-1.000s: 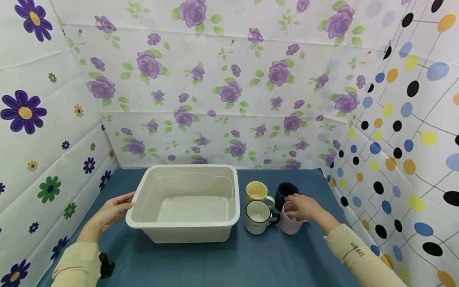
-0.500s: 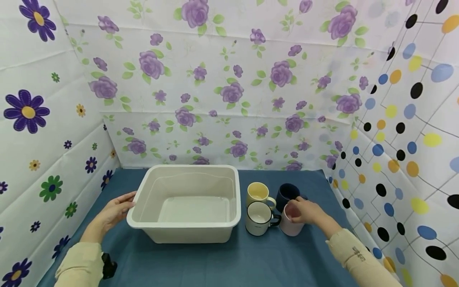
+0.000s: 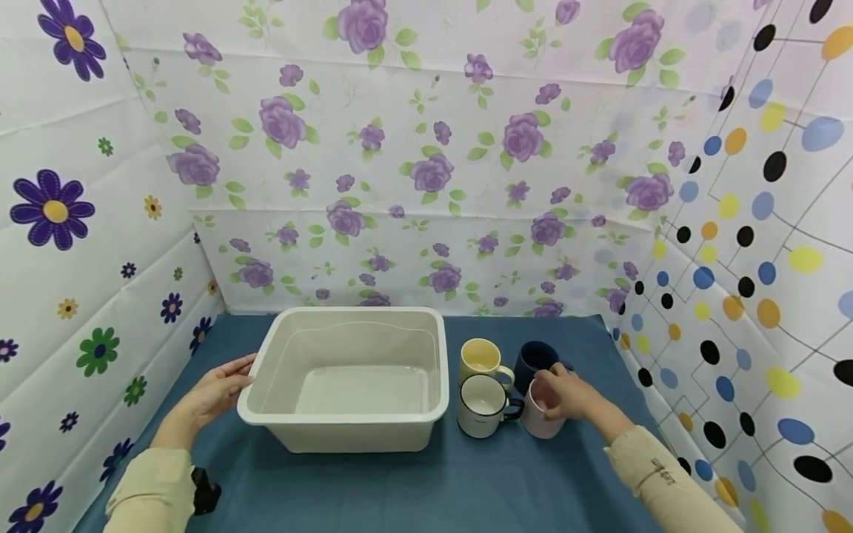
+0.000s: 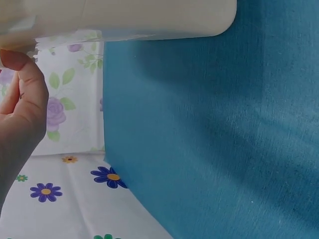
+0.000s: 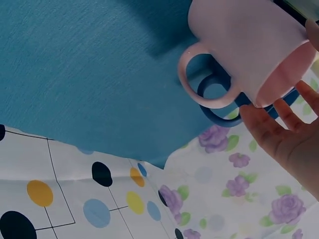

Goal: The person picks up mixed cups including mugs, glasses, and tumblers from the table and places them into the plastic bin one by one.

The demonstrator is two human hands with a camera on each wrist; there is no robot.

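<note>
A pink mug (image 3: 543,422) stands upright at the right of a group of mugs. My right hand (image 3: 574,396) grips its rim from above, fingers and thumb spread across the opening; the pink handle (image 5: 187,79) shows in the right wrist view. Behind it is a dark blue mug (image 3: 526,363), partly covered. A cream mug with black rim and handle (image 3: 478,420) and a yellow mug (image 3: 474,359) stand to the left. At the left, my left hand (image 3: 209,396) touches the rim of a large off-white plastic tub (image 3: 346,437) with fingers fairly straight.
Blue cloth (image 3: 373,496) covers the table. Patterned sheets hang as walls: purple roses at the back (image 3: 400,244), daisies on the left (image 3: 133,318), coloured dots on the right (image 3: 753,296). A black device (image 3: 205,491) sits on the left wrist.
My right hand's fingers have shifted on the pink mug's rim, from reaching into the opening to spanning it. The tub, the mugs and my left hand keep their places.
</note>
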